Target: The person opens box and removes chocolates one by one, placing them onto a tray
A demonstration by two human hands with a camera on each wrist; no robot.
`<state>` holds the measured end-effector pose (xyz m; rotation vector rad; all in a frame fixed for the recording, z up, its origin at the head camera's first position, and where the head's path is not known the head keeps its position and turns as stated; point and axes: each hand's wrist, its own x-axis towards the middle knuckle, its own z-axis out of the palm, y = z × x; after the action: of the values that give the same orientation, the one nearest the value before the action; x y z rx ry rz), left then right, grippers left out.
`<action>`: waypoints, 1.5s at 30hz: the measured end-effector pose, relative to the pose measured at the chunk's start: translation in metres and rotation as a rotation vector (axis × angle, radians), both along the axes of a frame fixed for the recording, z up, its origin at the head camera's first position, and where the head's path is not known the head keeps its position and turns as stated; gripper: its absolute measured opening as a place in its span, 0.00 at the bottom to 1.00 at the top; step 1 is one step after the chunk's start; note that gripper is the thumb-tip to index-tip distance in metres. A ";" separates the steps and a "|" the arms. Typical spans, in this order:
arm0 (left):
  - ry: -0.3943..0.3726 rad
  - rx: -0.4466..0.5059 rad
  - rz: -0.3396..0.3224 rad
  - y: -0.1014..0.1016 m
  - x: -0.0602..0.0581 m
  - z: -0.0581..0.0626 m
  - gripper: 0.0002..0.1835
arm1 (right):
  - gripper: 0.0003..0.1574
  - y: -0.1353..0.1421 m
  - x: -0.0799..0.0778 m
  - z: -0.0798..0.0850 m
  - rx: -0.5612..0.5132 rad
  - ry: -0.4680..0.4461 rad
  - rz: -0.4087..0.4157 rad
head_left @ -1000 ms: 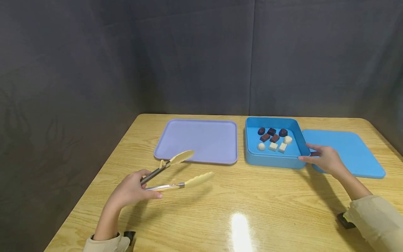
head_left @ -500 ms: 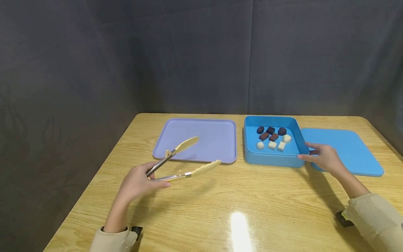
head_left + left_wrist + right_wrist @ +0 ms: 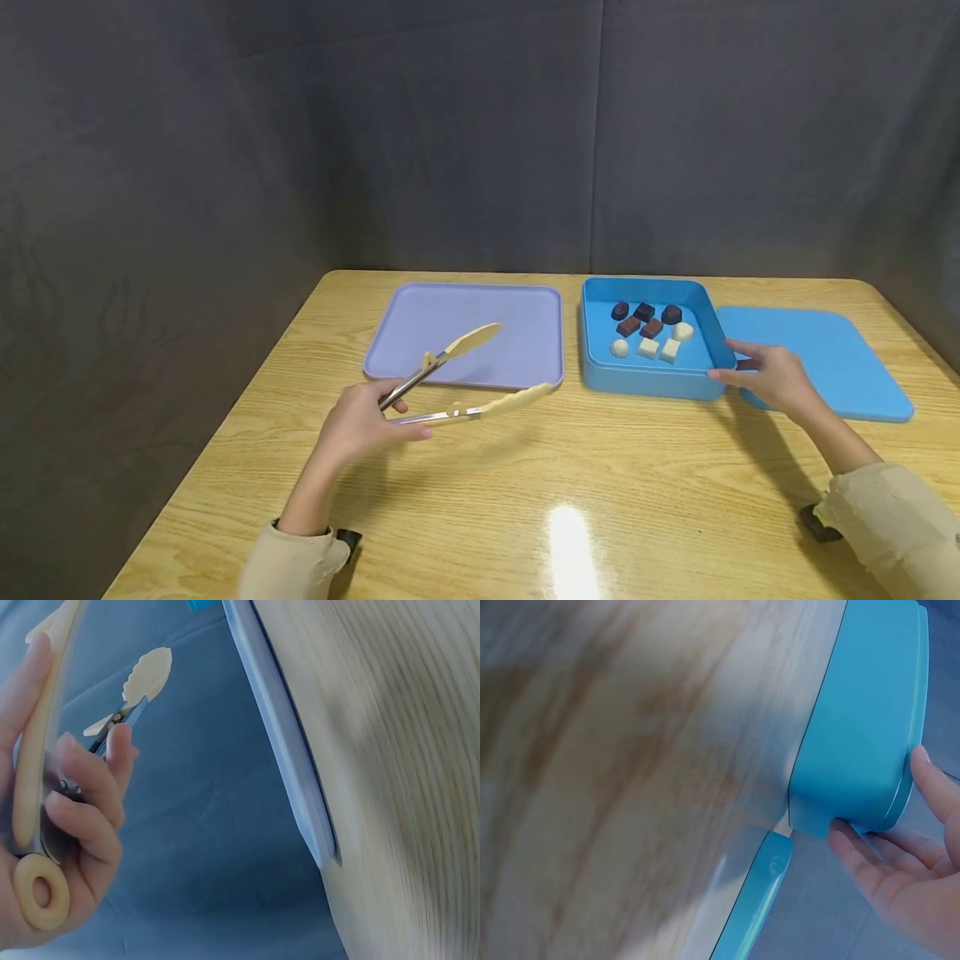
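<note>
My left hand [image 3: 363, 423] grips a pair of tongs [image 3: 423, 377] with metal arms and pale yellow scalloped tips. The tongs are spread apart, with nothing between the tips. They hang over the front edge of a lilac tray [image 3: 480, 321]. In the left wrist view the tongs' yellow ring end [image 3: 41, 892] shows at the palm. Over on the right, my right hand [image 3: 776, 379] holds the front right corner of a blue box [image 3: 652, 383], thumb on the front wall and fingers round the side. Inside lie dark, brown and white chocolates [image 3: 651, 329] in rough rows.
To the right of the box a blue lid [image 3: 825, 358] lies flat on the wooden table [image 3: 637, 492], partly behind the right hand. Dark cloth [image 3: 480, 150] hangs behind and to the left of the table.
The left hand has carried the open tongs rightward and a little away, toward the lilac tray and box. The right hand stays at the box corner.
</note>
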<state>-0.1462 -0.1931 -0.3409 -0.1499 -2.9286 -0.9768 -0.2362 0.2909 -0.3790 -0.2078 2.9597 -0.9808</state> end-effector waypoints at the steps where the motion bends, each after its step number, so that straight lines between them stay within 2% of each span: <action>1: -0.002 0.004 -0.003 0.001 -0.001 0.000 0.27 | 0.50 0.000 0.000 0.000 0.000 0.002 0.000; 5: 0.005 0.018 -0.024 0.007 -0.004 0.000 0.30 | 0.49 0.000 0.000 0.000 -0.001 0.006 0.000; 11: 0.006 0.037 -0.064 0.017 -0.010 0.002 0.43 | 0.48 0.000 0.000 0.001 -0.002 0.018 0.010; 18: 0.013 0.022 -0.051 0.028 -0.017 0.002 0.48 | 0.48 0.001 0.000 -0.001 0.004 0.019 0.006; 20: 0.025 0.017 -0.054 0.030 -0.019 0.003 0.47 | 0.48 0.000 0.000 -0.001 0.004 0.015 0.004; 25: 0.099 0.004 -0.093 0.036 -0.023 0.004 0.29 | 0.50 0.000 -0.001 0.000 0.005 -0.006 0.004; 28: 0.132 -0.002 -0.110 0.040 -0.026 0.005 0.25 | 0.51 0.000 -0.001 0.000 -0.004 -0.012 0.003; 34: 0.139 -0.019 -0.097 0.048 -0.033 0.006 0.28 | 0.51 -0.001 -0.001 0.001 -0.007 -0.009 0.007; 41: 0.139 -0.067 -0.071 0.056 -0.040 0.007 0.40 | 0.51 -0.002 -0.003 0.001 -0.001 -0.016 0.011; 45: 0.128 -0.093 -0.069 0.060 -0.044 0.007 0.42 | 0.50 -0.003 -0.002 0.001 -0.003 -0.014 0.008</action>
<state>-0.1905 -0.1329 -0.3337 -0.3072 -2.8690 -0.8060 -0.2380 0.2882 -0.3775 -0.2119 2.9424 -0.9823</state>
